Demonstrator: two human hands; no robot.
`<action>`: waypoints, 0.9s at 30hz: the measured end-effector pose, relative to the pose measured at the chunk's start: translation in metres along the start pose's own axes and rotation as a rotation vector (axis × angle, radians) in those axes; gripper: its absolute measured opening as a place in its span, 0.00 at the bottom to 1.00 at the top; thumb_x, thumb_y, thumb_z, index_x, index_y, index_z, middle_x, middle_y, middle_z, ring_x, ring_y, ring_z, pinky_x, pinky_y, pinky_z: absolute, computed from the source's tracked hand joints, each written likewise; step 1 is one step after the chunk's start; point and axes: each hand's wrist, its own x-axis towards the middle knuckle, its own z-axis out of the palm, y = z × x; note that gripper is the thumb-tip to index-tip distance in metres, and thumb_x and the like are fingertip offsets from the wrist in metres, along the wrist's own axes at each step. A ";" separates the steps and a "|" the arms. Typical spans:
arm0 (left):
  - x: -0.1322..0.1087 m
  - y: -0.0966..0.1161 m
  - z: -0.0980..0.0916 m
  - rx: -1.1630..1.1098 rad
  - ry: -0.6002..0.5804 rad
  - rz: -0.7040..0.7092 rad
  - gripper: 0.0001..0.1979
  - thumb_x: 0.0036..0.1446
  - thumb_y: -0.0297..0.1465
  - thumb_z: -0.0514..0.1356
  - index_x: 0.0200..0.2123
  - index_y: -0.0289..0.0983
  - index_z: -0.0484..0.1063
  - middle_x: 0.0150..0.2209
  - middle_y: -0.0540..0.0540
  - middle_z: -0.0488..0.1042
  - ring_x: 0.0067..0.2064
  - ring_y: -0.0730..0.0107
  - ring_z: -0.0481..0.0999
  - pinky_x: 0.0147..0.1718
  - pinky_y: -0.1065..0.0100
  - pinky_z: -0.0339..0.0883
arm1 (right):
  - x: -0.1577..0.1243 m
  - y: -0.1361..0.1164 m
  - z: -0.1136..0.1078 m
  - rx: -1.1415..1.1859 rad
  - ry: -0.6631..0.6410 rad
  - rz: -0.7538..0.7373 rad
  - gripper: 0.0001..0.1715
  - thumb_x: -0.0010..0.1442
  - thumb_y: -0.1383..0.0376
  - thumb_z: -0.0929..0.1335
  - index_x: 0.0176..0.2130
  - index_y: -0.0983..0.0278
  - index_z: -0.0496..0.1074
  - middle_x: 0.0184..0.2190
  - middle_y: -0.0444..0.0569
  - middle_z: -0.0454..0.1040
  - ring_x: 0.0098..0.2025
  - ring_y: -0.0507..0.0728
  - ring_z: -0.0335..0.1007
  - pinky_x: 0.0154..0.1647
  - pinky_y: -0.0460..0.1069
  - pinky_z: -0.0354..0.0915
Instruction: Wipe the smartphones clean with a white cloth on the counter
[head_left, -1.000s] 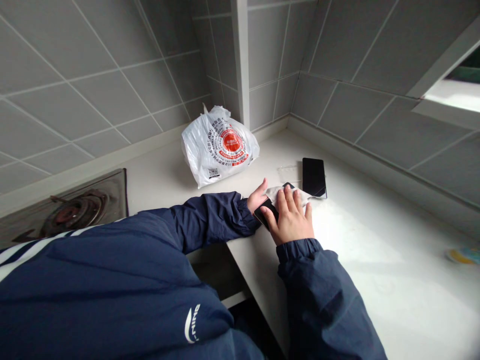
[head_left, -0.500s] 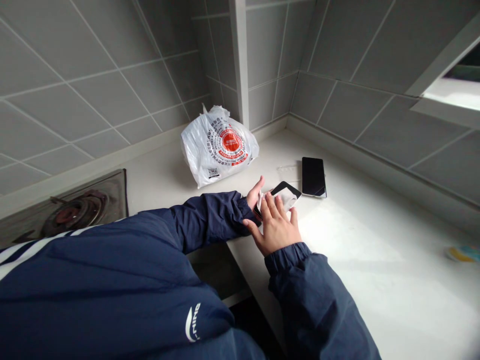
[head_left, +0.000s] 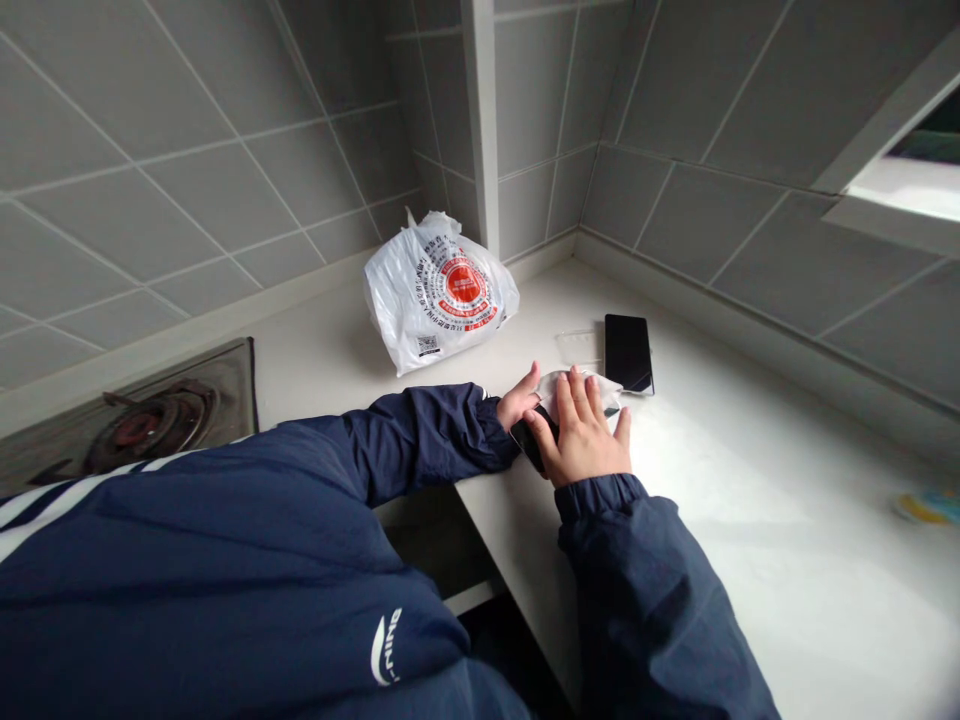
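Note:
My left hand [head_left: 518,400] holds a black smartphone [head_left: 534,448] at its left side, thumb raised and the other fingers mostly hidden. Across the phone's face lies a white cloth [head_left: 551,388], partly covered by my right hand [head_left: 589,440]. The fingers of that hand are stretched out flat on the cloth, pressing it against the phone, with the thumb apart near the phone's lower left part. Just beyond my right fingertips, a second black phone-like device [head_left: 628,352] rests on the white counter [head_left: 720,480]. Beside it is a thin clear piece [head_left: 579,346], its kind hard to make out.
A white plastic bag [head_left: 442,295] with red and black print stands near the wall corner. At the left is a gas stove [head_left: 142,420]. A blurred yellow and blue item [head_left: 930,506] lies at the far right. Below the counter's front edge is a dark open space [head_left: 435,540].
My right hand and the cloth have slid right and slightly up across the phone, uncovering its lower left part. The bag and second device have stayed put.

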 end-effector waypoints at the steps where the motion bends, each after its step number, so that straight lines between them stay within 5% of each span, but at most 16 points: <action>1: -0.001 0.001 0.000 0.033 -0.005 -0.002 0.41 0.70 0.53 0.34 0.72 0.31 0.54 0.60 0.35 0.72 0.63 0.55 0.71 0.67 0.56 0.50 | 0.001 0.002 0.000 -0.003 -0.001 0.013 0.42 0.71 0.45 0.53 0.73 0.65 0.50 0.74 0.54 0.44 0.76 0.64 0.42 0.69 0.76 0.44; 7: -0.007 0.008 -0.010 0.186 -0.048 -0.148 0.41 0.67 0.58 0.35 0.73 0.41 0.51 0.61 0.38 0.71 0.56 0.50 0.77 0.62 0.46 0.59 | 0.005 0.011 0.004 -0.005 0.026 0.048 0.42 0.71 0.45 0.52 0.73 0.65 0.48 0.75 0.54 0.45 0.76 0.63 0.41 0.70 0.75 0.46; 13: 0.002 0.012 -0.019 0.121 -0.138 -0.166 0.44 0.65 0.60 0.32 0.71 0.39 0.55 0.60 0.36 0.71 0.57 0.51 0.76 0.61 0.47 0.61 | 0.005 0.012 0.002 -0.009 0.013 0.086 0.43 0.70 0.44 0.52 0.72 0.67 0.50 0.74 0.55 0.46 0.76 0.63 0.41 0.69 0.75 0.48; 21: 0.003 0.014 -0.005 0.003 -0.077 -0.099 0.49 0.65 0.60 0.30 0.61 0.30 0.70 0.54 0.34 0.76 0.57 0.52 0.75 0.61 0.52 0.60 | -0.003 0.000 -0.004 -0.026 -0.055 0.065 0.42 0.71 0.45 0.53 0.70 0.67 0.56 0.73 0.57 0.50 0.75 0.66 0.45 0.69 0.76 0.46; 27: 0.000 0.014 0.002 0.032 0.117 -0.021 0.46 0.65 0.60 0.35 0.53 0.27 0.74 0.48 0.31 0.79 0.55 0.46 0.76 0.60 0.51 0.59 | -0.010 -0.010 -0.005 -0.006 -0.087 -0.022 0.40 0.70 0.46 0.55 0.69 0.69 0.59 0.72 0.60 0.53 0.73 0.69 0.49 0.68 0.77 0.45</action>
